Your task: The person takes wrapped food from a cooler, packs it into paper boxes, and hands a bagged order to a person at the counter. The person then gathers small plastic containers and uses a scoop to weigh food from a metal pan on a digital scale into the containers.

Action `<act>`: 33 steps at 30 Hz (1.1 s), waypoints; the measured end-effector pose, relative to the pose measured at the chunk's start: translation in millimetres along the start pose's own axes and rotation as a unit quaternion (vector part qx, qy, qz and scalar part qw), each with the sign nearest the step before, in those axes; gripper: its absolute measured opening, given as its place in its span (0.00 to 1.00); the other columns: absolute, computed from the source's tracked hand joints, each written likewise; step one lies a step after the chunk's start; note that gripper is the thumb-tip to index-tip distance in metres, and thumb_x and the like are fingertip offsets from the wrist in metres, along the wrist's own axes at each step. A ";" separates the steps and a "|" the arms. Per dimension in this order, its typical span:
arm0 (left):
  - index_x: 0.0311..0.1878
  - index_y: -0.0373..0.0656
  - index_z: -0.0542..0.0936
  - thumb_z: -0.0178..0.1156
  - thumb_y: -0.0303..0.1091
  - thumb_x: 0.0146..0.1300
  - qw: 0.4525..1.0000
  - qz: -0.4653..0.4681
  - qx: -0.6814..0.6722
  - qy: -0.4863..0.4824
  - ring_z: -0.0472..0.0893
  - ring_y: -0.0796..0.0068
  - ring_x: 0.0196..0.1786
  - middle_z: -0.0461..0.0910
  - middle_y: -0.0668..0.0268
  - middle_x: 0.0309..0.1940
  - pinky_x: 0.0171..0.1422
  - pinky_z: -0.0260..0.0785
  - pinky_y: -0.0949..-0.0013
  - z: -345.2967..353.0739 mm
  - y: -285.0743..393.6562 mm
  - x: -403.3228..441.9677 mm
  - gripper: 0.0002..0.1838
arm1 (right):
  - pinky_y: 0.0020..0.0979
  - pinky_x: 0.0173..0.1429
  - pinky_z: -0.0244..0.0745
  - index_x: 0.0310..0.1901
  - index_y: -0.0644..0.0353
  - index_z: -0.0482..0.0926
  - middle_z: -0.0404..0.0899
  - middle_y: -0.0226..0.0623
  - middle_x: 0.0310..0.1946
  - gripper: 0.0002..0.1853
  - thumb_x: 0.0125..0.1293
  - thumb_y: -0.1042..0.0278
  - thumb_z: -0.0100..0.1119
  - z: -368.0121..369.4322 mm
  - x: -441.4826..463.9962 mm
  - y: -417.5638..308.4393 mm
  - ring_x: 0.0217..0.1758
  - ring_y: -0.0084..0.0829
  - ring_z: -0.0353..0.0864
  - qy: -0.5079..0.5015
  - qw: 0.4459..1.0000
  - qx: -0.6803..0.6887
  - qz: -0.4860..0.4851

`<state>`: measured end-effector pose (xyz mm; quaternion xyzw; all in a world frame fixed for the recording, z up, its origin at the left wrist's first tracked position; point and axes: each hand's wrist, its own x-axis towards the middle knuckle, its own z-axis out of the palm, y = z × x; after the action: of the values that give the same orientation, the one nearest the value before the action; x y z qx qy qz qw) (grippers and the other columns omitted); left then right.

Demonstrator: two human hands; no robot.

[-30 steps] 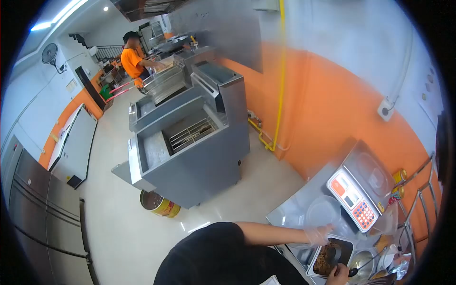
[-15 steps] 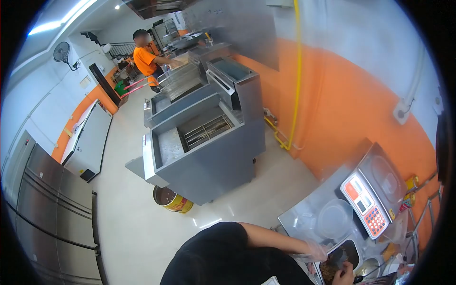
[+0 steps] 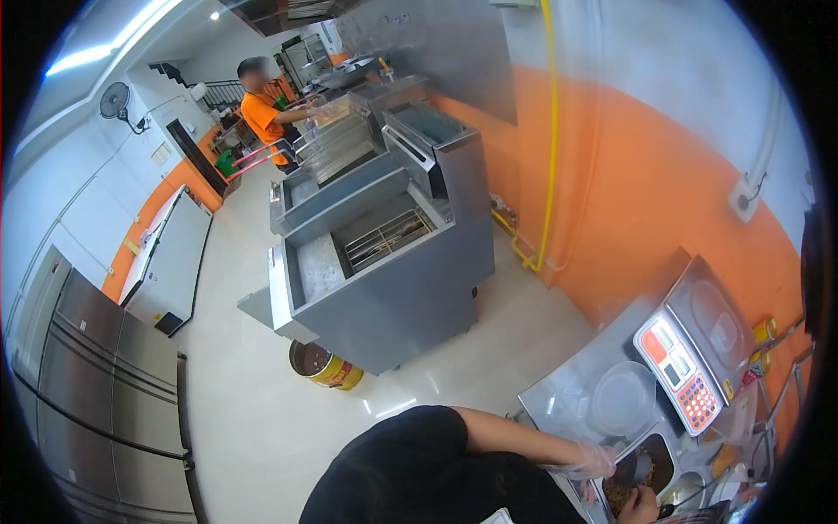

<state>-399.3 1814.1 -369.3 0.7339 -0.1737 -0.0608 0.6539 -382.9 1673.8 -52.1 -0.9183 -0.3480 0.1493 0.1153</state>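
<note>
Left hand: in a clear glove, the hand (image 3: 598,461) is at the near end of the metal tray, beside the dark round cup (image 3: 634,469); whether it grips anything, I cannot tell.
Right hand: bare, the hand (image 3: 640,506) reaches into the tray with bent fingers near the cup; its grip is too small to tell.
Metal tray: on the counter (image 3: 559,397), the tray (image 3: 678,463) holds brown food (image 3: 618,498) and the cup.
Bowl: a round bowl (image 3: 691,491) sits just beside the tray.
Scale: the white-and-orange scale (image 3: 679,371) is near a round clear plastic piece (image 3: 624,399).
Floor: a yellow bucket (image 3: 336,370) stands by the steel fryer (image 3: 393,288).
Background: a person in an orange shirt (image 3: 262,118) reaches over equipment.
</note>
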 end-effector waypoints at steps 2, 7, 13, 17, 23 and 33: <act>0.45 0.34 0.70 0.56 0.52 0.52 0.999 -0.006 -0.036 0.022 0.77 0.50 0.41 0.77 0.46 0.37 0.46 0.73 0.52 0.4 4.7 -3.0 0.29 | 0.42 0.51 0.73 0.48 0.66 0.78 0.80 0.55 0.40 0.18 0.68 0.58 0.51 2.0 -1.9 2.0 0.44 0.52 0.79 0.016 1.000 0.005 -0.001; 0.56 0.27 0.54 0.41 0.30 0.64 0.949 0.151 0.266 0.080 0.83 0.46 0.27 0.77 0.37 0.25 0.31 0.81 0.46 -11.4 16.6 -13.1 0.22 | 0.40 0.50 0.75 0.48 0.65 0.78 0.80 0.54 0.39 0.17 0.68 0.59 0.52 9.8 -0.6 -0.1 0.44 0.51 0.80 0.068 0.997 0.025 0.020; 0.52 0.36 0.65 0.51 0.40 0.61 0.985 -0.143 -0.065 0.066 0.78 0.49 0.38 0.75 0.44 0.34 0.42 0.74 0.49 -14.2 69.8 -15.2 0.21 | 0.40 0.49 0.76 0.48 0.65 0.78 0.81 0.55 0.38 0.17 0.66 0.59 0.53 14.8 -10.9 18.3 0.42 0.49 0.81 0.077 0.997 -0.015 0.009; 0.45 0.40 0.77 0.64 0.46 0.55 0.952 -0.208 -0.208 0.084 0.73 0.56 0.49 0.74 0.53 0.42 0.55 0.67 0.57 -7.9 82.6 -15.1 0.21 | 0.41 0.49 0.76 0.46 0.64 0.80 0.81 0.54 0.37 0.17 0.66 0.58 0.52 17.9 -15.4 27.7 0.42 0.50 0.81 0.076 0.996 -0.041 -0.024; 0.42 0.40 0.73 0.65 0.47 0.53 0.963 -0.037 -0.268 0.013 0.72 0.57 0.44 0.73 0.56 0.38 0.54 0.65 0.60 5.6 11.6 -14.4 0.22 | 0.42 0.48 0.76 0.45 0.62 0.81 0.82 0.52 0.34 0.16 0.66 0.58 0.52 -3.3 -26.0 -5.9 0.41 0.51 0.81 0.076 0.997 0.007 -0.020; 0.42 0.33 0.76 0.60 0.44 0.55 0.946 -0.301 -0.100 0.072 0.74 0.53 0.44 0.74 0.50 0.41 0.48 0.69 0.55 -38.7 178.1 -27.2 0.21 | 0.43 0.47 0.76 0.44 0.59 0.83 0.82 0.50 0.35 0.15 0.65 0.59 0.53 -5.0 -32.6 -4.7 0.36 0.49 0.81 0.122 0.991 -0.009 -0.052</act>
<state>-443.6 1844.5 -193.1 0.6853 0.1096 -0.2185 0.6860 -407.2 1654.8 -39.6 -0.9116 -0.3796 0.0269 0.1556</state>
